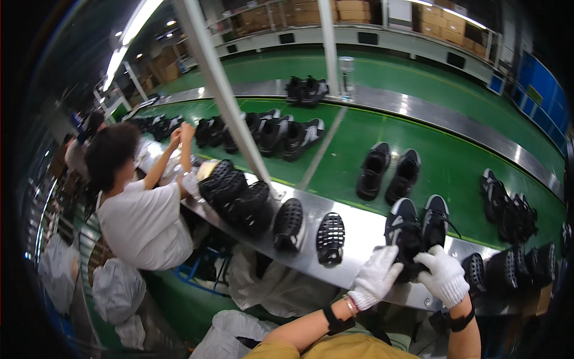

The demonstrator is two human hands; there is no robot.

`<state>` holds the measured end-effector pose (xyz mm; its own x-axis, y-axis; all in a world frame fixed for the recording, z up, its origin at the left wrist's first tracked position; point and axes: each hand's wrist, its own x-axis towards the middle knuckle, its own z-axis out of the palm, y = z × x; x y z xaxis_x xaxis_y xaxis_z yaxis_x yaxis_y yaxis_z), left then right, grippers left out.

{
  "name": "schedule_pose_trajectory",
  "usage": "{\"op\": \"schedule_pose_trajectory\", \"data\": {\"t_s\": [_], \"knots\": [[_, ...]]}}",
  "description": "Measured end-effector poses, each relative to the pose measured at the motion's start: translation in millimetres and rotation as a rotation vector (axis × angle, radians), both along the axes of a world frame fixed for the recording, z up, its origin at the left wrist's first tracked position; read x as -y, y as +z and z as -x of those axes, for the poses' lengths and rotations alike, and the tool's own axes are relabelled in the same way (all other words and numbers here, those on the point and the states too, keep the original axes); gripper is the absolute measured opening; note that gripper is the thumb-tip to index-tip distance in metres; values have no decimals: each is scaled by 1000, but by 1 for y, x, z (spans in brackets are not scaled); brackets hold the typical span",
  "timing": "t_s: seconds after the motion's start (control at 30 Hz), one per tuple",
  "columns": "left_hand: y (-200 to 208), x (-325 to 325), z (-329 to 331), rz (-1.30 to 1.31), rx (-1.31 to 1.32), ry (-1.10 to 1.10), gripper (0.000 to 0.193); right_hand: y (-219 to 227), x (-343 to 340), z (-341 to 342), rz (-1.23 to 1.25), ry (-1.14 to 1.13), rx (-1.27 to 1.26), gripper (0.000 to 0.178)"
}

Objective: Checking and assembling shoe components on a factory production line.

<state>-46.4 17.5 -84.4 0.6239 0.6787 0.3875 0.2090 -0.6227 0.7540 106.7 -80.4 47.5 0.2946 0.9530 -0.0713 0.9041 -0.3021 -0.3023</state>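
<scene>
Both my hands wear white knit gloves and are at a pair of black lace-up sneakers with grey toes, standing at the metal ledge. My left hand is against the outer side and heel of the left sneaker, thumb toward the heel. The fingers of my right hand curl at the heel of the right sneaker. The sneakers' toes point away from me, over the green belt. A loose lace sticks out beside the right sneaker. The heels are partly hidden by my gloves.
Another sneaker pair stands on the belt ahead, with more shoes at right. Black openwork shoe-shaped pieces line the metal ledge. At left, a co-worker in a white shirt has raised hands. A post rises from the ledge.
</scene>
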Motion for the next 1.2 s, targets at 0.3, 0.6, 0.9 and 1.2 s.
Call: {"op": "schedule_pose_trajectory", "data": {"t_s": [0.3,0.6,0.9,1.2], "knots": [[16,9,80,-310,145,287,40,18,-24,63,-516,127,75,20],[-6,-46,114,-120,-40,622,34,-80,-133,135,-182,271,-31,44],[-13,-45,116,-61,-7,546,31,-73,-130,123,-16,258,-136,37],[59,-32,127,270,279,424,53,-15,-72,109,-504,372,-87,35]]}}
